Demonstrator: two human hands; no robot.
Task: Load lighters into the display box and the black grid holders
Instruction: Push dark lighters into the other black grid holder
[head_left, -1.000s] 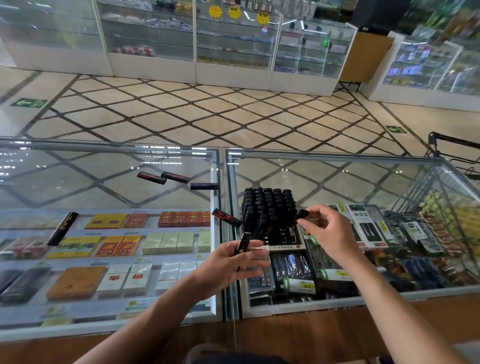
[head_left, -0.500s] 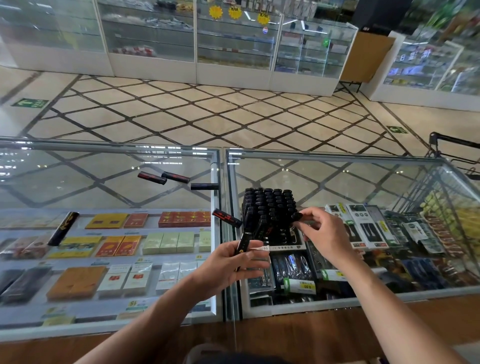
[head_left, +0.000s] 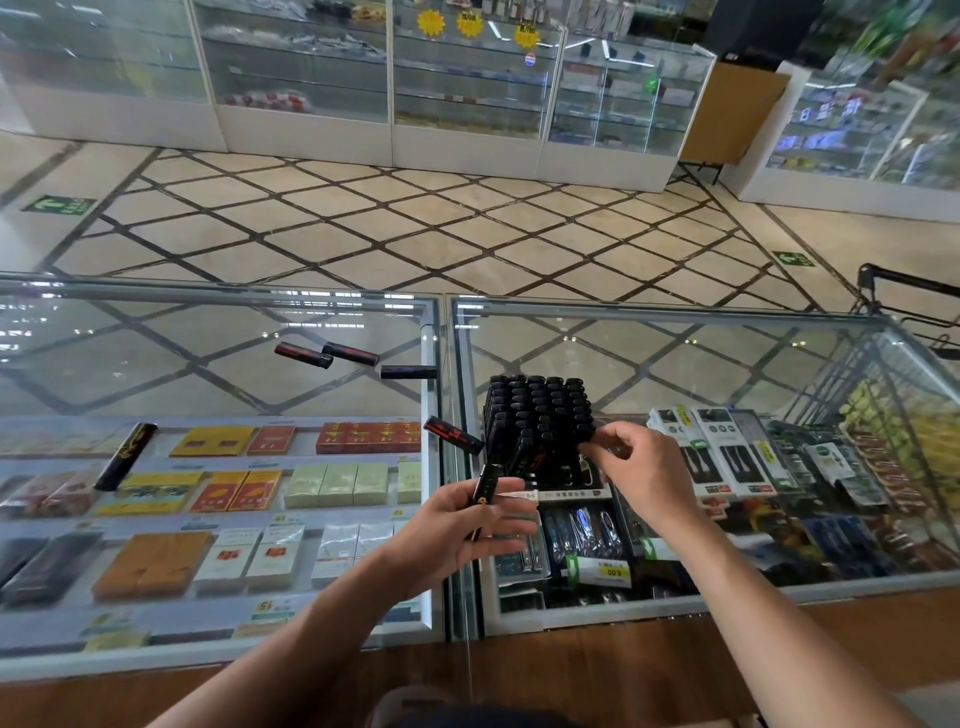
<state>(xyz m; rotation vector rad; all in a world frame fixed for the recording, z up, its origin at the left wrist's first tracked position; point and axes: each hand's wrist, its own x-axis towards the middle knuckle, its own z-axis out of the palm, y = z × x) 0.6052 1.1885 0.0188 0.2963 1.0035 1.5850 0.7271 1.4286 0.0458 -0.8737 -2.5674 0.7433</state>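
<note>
A display box (head_left: 537, 423) packed with several upright black lighters stands on the glass counter (head_left: 675, 374). My left hand (head_left: 457, 530) holds one black lighter (head_left: 484, 491) upright, just in front of the box. My right hand (head_left: 641, 467) is at the box's right front corner, its thumb and fingers pinching a lighter (head_left: 587, 431) seated in the outer row. Loose black lighters lie on the glass: one (head_left: 453, 435) beside the box, three (head_left: 353, 356) farther back left, and one (head_left: 124, 456) at far left. No separate black grid holder is in view.
The counter is two glass cases with a metal seam (head_left: 447, 415) between them. Cigarette packs show under the left glass, packaged goods under the right. A shopping cart (head_left: 904, 296) stands at the far right. A wooden ledge (head_left: 727, 670) runs along the near edge.
My right hand has moved left from beside the box onto its right front corner with the lighter it held. The left hand and its lighter stayed put.
</note>
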